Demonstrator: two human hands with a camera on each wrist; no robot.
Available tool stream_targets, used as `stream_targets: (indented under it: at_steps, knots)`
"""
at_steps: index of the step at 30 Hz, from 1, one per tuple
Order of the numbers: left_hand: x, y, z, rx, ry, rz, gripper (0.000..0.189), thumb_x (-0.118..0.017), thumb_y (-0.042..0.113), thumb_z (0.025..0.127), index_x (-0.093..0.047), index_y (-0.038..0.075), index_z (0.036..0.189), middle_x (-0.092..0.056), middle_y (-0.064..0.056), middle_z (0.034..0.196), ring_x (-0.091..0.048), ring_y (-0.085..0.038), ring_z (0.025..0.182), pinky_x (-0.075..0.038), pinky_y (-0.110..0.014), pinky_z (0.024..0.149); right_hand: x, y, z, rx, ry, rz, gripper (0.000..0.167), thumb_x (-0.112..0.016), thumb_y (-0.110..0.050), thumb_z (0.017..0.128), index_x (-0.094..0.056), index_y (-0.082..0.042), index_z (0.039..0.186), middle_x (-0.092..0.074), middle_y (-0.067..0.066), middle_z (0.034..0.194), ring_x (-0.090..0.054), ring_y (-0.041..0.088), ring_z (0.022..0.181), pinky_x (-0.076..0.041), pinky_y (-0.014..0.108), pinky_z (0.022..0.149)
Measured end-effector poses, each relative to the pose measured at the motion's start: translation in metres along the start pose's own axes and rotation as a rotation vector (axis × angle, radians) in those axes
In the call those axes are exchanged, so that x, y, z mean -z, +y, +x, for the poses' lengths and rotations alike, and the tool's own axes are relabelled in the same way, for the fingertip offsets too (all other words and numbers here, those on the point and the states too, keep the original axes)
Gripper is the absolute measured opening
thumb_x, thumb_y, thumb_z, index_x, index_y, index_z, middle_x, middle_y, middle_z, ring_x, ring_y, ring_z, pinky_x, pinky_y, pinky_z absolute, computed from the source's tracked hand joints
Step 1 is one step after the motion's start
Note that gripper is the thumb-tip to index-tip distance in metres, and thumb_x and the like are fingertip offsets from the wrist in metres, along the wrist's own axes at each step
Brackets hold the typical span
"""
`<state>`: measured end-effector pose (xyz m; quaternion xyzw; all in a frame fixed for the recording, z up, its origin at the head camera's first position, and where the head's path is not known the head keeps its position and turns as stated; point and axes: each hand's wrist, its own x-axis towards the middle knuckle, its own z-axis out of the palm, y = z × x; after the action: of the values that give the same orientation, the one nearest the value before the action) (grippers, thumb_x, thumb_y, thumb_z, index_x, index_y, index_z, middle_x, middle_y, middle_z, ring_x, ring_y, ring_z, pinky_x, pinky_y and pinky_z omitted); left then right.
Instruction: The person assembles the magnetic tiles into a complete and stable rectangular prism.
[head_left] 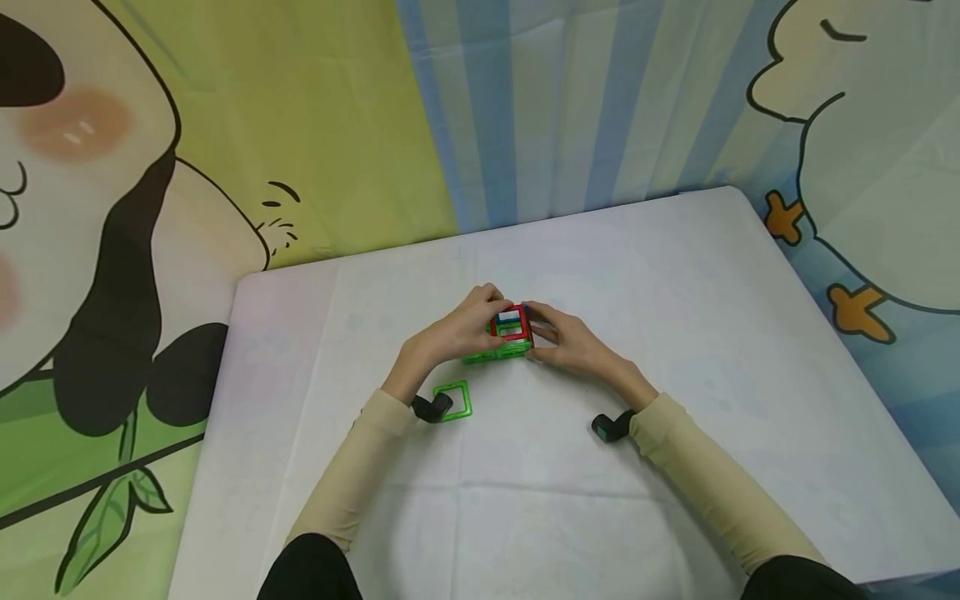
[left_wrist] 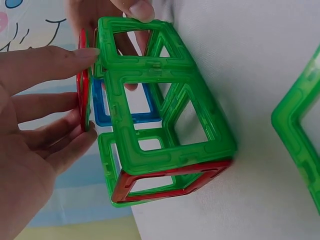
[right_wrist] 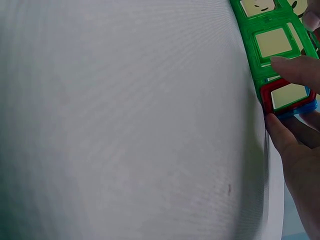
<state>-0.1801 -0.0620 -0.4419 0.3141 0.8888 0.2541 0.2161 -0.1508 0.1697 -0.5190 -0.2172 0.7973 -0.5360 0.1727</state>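
A hollow block of magnetic tiles (left_wrist: 170, 161), mostly green frames with red and blue ones, sits on the white table. My left hand (head_left: 472, 323) pinches a red square tile (left_wrist: 83, 100) between thumb and fingers, holding it against the block's upper side; a green edge shows right behind it. At the block's other end, my right hand (head_left: 573, 343) grips it, thumb (right_wrist: 287, 67) on a green frame and fingers by a red tile (right_wrist: 266, 97) and a blue tile (right_wrist: 302, 109). Whether the pinched tile touches the block everywhere, I cannot tell.
One loose green square tile (head_left: 468, 400) lies flat near my left wrist. Black wrist cameras (head_left: 432, 408) sit at both cuffs. The white table (head_left: 525, 517) reaches back to cartoon-printed curtains (head_left: 315, 125).
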Motion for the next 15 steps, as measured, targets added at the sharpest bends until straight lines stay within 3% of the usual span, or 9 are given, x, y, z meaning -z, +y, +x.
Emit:
stream_targets:
  at_steps: [15]
  knots:
    - [-0.0040,0.0051,-0.0019,0.028,0.003,0.048,0.055,-0.071,0.012,0.098,-0.051,-0.003,0.147,-0.047,-0.015,0.139,-0.043,-0.029,0.127,-0.047,-0.040,0.105,0.0000,0.0050,0.0000,0.003,-0.001,0.012,0.082,-0.072,0.004,0.091,-0.026,0.001,0.160,-0.030,0.023,0.164,-0.045,0.038,0.145,-0.046,0.041,0.111]
